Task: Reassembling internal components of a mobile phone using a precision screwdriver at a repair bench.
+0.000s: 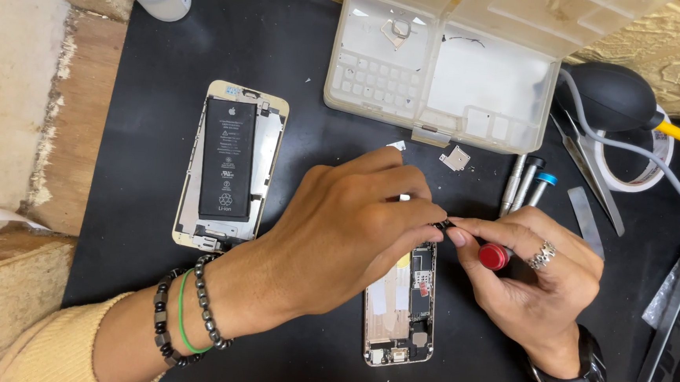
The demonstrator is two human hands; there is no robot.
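Left hand: your left hand (353, 231) is curled over the top end of the opened gold phone chassis (400, 313), fingertips pinched on a small dark part at its upper edge; what that part is, you cannot tell.
Right hand: your right hand (535, 282) is closed around a red-capped precision screwdriver (493, 256), its tip meeting your left fingertips.
Chassis position: flat on the black work mat (285, 54), mid-frame, mostly under your left hand.
Beside it: a second opened gold phone with a black battery (227, 164) lies well to the left.
Above: a clear plastic compartment box (458, 64), lid open.
Right side: three spare metal screwdrivers (523, 182) just beside your right hand.
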